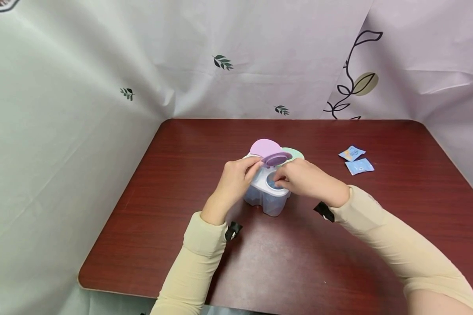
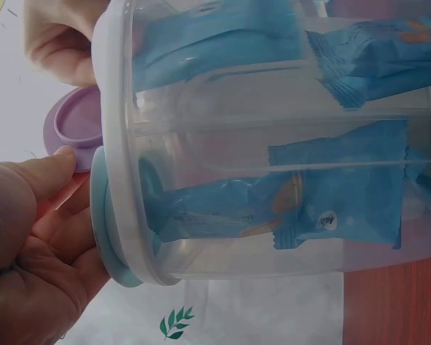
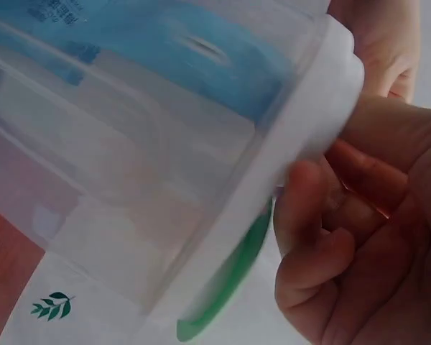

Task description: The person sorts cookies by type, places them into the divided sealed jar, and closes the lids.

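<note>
A clear plastic container (image 1: 274,204) with a white top stands on the table, several blue packets (image 2: 337,187) showing through its walls. My left hand (image 1: 234,178) holds a raised purple flip lid (image 1: 277,159) by its edge, thumb on the rim. Over the uncovered round opening, my right hand (image 1: 305,178) dips its thumb and forefinger inside, pinching at a blue packet (image 2: 215,43) that reaches up to the rim. Its other fingers (image 3: 312,259) curl outside the white top; the pinching fingertips are partly hidden.
Two blue packets lie on the right of the table, a rear one (image 1: 352,153) and a front one (image 1: 359,166). A pink lid (image 1: 265,147) and a green lid (image 1: 293,153) sit at the container's far side. Pale cloth (image 1: 252,87) hangs behind the brown table (image 1: 173,210).
</note>
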`<state>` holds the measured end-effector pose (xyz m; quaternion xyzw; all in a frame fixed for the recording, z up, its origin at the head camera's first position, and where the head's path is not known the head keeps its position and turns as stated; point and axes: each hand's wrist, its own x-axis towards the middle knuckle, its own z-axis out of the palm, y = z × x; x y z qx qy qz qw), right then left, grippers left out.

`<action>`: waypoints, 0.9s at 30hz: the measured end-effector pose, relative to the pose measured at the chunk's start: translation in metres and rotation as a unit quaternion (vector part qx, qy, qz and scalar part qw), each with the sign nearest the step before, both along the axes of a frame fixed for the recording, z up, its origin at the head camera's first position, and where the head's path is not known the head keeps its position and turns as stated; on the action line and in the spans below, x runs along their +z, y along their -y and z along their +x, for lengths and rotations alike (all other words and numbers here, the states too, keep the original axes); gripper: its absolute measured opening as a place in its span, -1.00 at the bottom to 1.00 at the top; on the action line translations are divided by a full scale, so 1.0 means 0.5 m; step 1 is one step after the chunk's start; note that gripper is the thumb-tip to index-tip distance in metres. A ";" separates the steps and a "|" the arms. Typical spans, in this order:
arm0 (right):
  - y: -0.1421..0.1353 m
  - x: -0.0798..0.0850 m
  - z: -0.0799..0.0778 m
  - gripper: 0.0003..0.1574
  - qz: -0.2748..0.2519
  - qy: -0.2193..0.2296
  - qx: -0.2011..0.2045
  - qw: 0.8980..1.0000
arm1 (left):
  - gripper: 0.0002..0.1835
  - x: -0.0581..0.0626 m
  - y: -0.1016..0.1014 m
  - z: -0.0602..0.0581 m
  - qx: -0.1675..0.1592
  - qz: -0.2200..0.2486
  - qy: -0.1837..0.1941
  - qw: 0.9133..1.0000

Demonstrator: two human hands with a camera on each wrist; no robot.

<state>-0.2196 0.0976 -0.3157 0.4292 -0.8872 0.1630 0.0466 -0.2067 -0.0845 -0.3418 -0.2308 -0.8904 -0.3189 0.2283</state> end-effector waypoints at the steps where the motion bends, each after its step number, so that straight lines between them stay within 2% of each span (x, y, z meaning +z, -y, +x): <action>1: -0.002 0.002 0.000 -0.91 -0.006 -0.004 0.001 1.000 | -0.84 -0.001 0.000 0.000 0.001 0.001 0.000 1.000; 7: -0.025 0.020 -0.004 -0.92 -0.095 -0.044 0.011 0.994 | -0.83 0.000 0.000 -0.001 0.002 0.000 0.002 1.000; 15: -0.052 0.042 -0.001 -0.89 -0.196 -0.090 -0.045 0.975 | -0.83 0.000 0.001 0.001 0.003 0.011 0.010 1.000; 20: -0.064 0.048 0.001 -0.88 -0.219 -0.087 -0.066 0.970 | -0.83 0.001 0.002 0.003 0.007 0.020 0.022 1.000; 27: -0.076 0.049 0.005 -0.90 -0.219 -0.078 -0.071 0.970 | -0.83 0.002 0.002 0.003 0.011 0.025 0.028 0.999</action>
